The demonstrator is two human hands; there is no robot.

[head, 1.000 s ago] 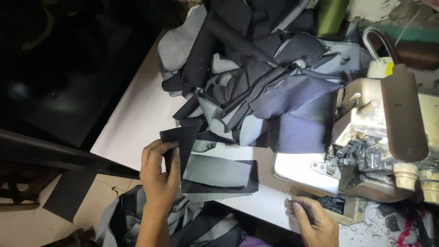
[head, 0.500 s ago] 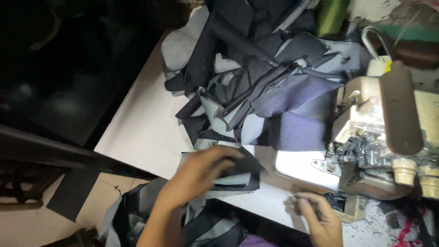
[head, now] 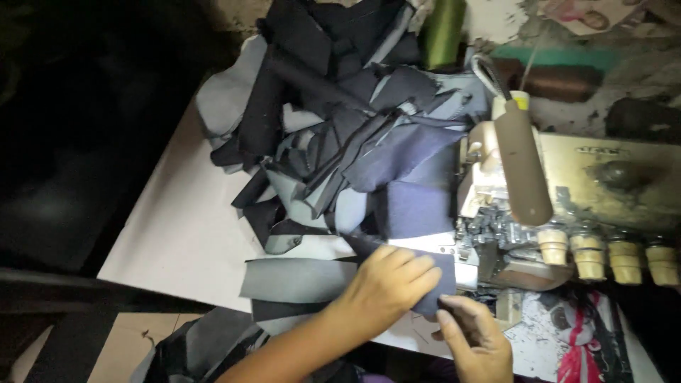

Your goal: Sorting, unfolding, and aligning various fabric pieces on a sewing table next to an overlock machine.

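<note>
Nearest, lower centre: left hand (head: 389, 285) flat on dark navy fabric piece (head: 433, 273), fingers spread, pressing it down; right hand (head: 474, 339) just below, thumb and fingers pinching piece's lower edge. Piece lies on bench (head: 177, 234), its leading end at sewing machine (head: 525, 213) foot; seam judged only starting. Grey piece (head: 294, 279) beside left wrist, unsewn. Further up frame: big heap of dark and grey cut pieces (head: 340, 120), apparently waiting. Green thread cone (head: 443, 28) at top.
</note>
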